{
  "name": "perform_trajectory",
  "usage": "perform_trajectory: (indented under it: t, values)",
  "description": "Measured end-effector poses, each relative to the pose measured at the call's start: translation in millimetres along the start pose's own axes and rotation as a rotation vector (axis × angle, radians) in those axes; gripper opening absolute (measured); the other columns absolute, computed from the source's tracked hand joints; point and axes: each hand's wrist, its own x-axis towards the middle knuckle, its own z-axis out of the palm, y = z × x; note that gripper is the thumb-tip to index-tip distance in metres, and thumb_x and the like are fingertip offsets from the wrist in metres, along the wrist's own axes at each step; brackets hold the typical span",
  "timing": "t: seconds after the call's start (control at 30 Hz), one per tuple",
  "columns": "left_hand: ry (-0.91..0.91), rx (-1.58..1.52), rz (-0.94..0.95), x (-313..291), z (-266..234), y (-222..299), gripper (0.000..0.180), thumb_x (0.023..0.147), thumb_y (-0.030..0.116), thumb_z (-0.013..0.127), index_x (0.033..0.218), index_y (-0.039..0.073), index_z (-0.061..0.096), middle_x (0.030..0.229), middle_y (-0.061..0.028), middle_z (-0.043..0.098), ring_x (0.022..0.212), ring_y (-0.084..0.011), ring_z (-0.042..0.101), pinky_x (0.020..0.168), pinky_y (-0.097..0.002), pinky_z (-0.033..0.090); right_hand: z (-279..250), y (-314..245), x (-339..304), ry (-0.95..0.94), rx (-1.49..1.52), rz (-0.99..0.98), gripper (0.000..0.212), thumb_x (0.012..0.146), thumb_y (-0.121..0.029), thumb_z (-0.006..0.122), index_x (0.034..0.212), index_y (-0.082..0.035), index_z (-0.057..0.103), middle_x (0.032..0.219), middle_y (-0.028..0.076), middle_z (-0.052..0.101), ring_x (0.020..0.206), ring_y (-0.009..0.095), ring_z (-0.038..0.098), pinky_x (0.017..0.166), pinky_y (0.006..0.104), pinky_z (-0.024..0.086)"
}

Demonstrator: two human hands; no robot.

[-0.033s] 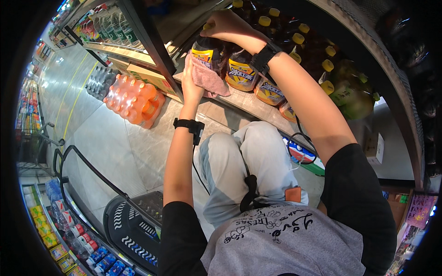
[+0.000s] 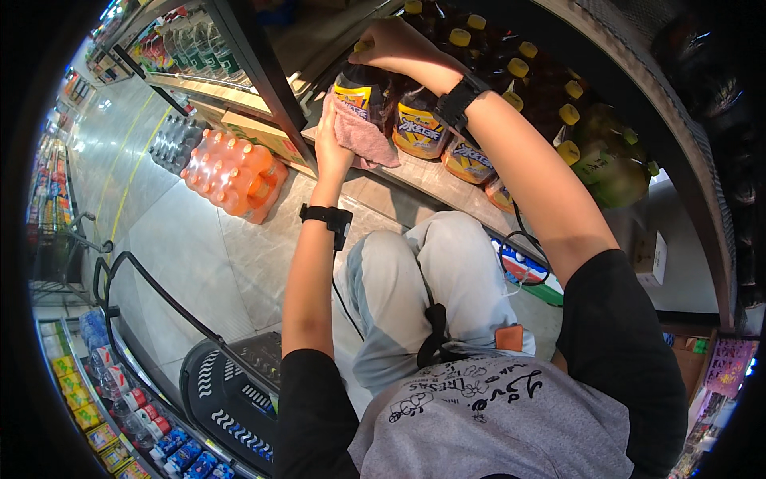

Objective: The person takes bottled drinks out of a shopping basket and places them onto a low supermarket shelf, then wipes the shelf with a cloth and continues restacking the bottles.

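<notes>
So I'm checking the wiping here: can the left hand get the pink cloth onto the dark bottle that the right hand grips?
Probably yes: the left hand already presses the pink cloth against the dark bottle, whose cap the right hand grips; nothing lies between.

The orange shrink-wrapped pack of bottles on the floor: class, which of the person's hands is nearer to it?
Left. The left hand, pressing a pink cloth, is just right of the orange pack; the right hand grips a bottle's top farther away.

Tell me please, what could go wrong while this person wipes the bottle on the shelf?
The right hand grips only the top of the dark bottle near the shelf edge, so it might tip or slide off. The left hand pressing the pink cloth could also nudge the neighbouring yellow-capped bottles.
</notes>
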Motion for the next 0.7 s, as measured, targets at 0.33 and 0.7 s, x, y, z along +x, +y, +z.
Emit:
perform_trajectory:
  t: [0.33, 0.7]
  values:
    - [0.082, 0.225, 0.074, 27.8, -5.1, 46.3, 0.071, 0.060, 0.002, 0.063, 0.126, 0.004, 0.038, 0.123, -0.0178, 0.045, 0.111, -0.0317, 0.046, 0.092, -0.0319, 0.035, -4.0, -1.1, -1.2, -0.035, -0.028, -0.034, 0.031, 0.067, -0.028, 0.066, 0.064, 0.001, 0.058, 0.049, 0.013, 0.050, 0.045, 0.021, 0.050, 0.048, 0.0318, 0.039]
    - [-0.191, 0.034, -0.196, 15.4, -26.4, -11.2, 0.049, 0.065, -0.003, 0.060, 0.113, 0.001, 0.049, 0.098, -0.0196, 0.058, 0.085, -0.0282, 0.059, 0.075, -0.0283, 0.045, -16.1, 7.6, 7.5, -0.206, 0.084, 0.071, 0.026, 0.073, -0.026, 0.064, 0.074, 0.000, 0.060, 0.052, 0.006, 0.056, 0.045, 0.014, 0.053, 0.045, 0.0259, 0.040]
